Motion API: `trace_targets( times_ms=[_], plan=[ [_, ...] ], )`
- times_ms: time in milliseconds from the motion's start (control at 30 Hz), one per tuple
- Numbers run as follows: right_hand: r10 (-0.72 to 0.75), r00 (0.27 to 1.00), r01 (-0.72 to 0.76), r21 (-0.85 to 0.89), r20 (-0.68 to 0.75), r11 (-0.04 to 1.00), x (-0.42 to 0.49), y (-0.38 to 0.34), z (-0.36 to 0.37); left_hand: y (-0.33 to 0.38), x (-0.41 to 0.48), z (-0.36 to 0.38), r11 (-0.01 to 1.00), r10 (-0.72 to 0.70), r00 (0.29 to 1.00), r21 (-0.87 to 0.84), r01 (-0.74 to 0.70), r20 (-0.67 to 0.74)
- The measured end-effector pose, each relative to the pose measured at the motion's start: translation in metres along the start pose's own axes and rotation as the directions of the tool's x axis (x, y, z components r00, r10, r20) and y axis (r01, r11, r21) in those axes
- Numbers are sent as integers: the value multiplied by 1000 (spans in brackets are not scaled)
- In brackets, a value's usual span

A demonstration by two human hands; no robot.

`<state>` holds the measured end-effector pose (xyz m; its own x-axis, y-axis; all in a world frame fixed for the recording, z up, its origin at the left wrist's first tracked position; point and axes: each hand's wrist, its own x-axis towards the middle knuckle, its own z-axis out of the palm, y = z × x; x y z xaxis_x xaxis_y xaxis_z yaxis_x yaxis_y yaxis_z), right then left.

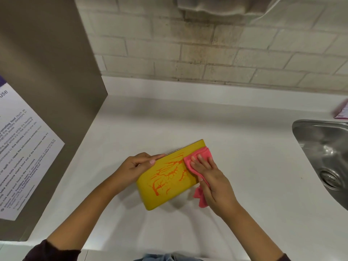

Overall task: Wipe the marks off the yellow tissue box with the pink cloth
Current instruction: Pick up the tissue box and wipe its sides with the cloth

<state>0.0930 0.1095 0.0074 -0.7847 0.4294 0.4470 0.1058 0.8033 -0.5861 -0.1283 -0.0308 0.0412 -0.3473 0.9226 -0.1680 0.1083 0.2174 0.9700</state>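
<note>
Right hand (209,178) presses pink cloth (199,157) flat on yellow tissue box (165,178) — orange streaks (169,172); left hand (137,164) grips edge.

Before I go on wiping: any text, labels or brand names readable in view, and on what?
"use": white and purple paper notice on the grey panel at left; bold bits look like "five minutes"; the rest is too small and skewed.
Yellow tissue box: orange marks only, no text.
Pink-edged paper by the steel sink: unreadable.

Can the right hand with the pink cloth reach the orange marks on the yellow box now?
Probably yes: the right hand presses the pink cloth beside the orange marks, and nothing lies between.
</note>
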Motion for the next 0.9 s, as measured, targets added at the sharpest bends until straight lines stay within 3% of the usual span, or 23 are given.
trace_targets(
  times_ms=[67, 167, 233, 333, 500, 567, 733, 800, 900],
  plan=[
    [133, 987, -119, 135, -96, 984, -5, -2, 0, 2, -1, 0, 1000, 6, 1000, 12, -6, 2],
    [453, 859, -318, 444, -240, 838, 7, -21, 10, 3, -3, 1, 999, 18, 1000, 29, -18, 23],
    [521, 819, -364, 486, -240, 795, 18, -31, 18, 3, -4, 2, 999, 22, 1000, 30, -23, 22],
    [424, 887, -350, 333, -184, 876, 16, -31, 25, 3, -5, 3, 999, 24, 1000, 30, -25, 7],
    [139, 988, -130, 132, -68, 983, -7, -7, 5, 4, -6, 2, 999, 38, 999, 31, -38, -1],
    [148, 982, -131, 138, -119, 982, -5, -3, 0, 3, -5, 1, 999, 34, 999, 30, -35, 3],
    [374, 907, -308, 299, -193, 903, 14, -27, 28, 1, -3, 0, 999, 25, 1000, 25, -25, 5],
    [346, 926, -297, 278, -151, 914, 15, -30, 31, 0, -3, 0, 1000, 15, 1000, 17, -15, -5],
    [175, 984, -167, 184, -29, 969, 8, -20, 19, 0, -4, 0, 1000, 11, 1000, 28, -11, -4]
  ],
)
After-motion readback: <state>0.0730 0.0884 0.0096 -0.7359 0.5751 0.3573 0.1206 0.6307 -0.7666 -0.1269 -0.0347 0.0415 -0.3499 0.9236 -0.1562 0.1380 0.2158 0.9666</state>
